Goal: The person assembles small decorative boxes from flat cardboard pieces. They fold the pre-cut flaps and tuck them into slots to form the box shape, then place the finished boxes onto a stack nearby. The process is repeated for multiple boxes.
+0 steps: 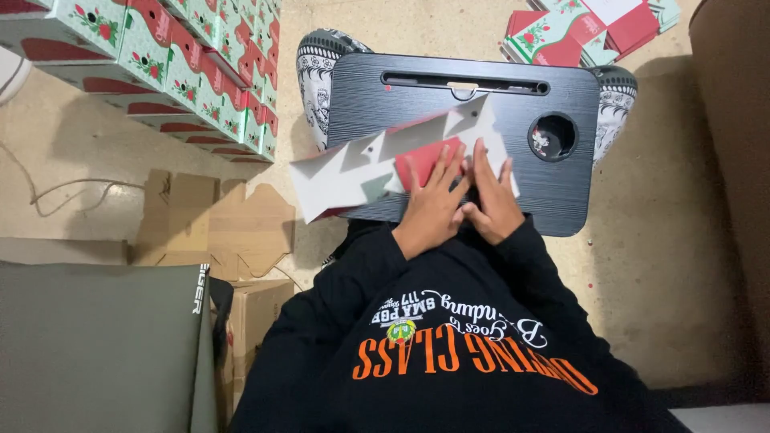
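1. Nearest the camera: person's black sweatshirt (449,345) with orange and white print, sleeves running forward to both hands.
2. Left hand (433,204) lies flat, fingers spread and straight, palm down on the red flap (425,160) of an unfolded carton blank (353,172). It presses, nothing is gripped.
3. Right hand (491,200) just beside the left, thumbs almost touching; fingers extended and pressing on the white inner side of the same blank. Open, flat, holding nothing closed in it.
4. The carton blank sits on a black lap desk (561,200) across the person's knees, white side up. Its left end overhangs the desk's left edge, its right tip points up toward the desk's slot (465,82).
5. Judged step: creasing or flattening a fold in the blank, early in forming the box, since it is flat with no walls up yet.
6. Next move likely calls for keeping one palm down as anchor while the other lifts a panel along the crease; the overhanging end could tip or slide if pressure lets go.
7. Desk's round cup hole (552,136) is at right, apart from the hands.
8. Farther: stacked finished green-and-red floral boxes (200,72) top left, pile of flat blanks (585,28) top right, brown cardboard (216,224) on the floor at left.
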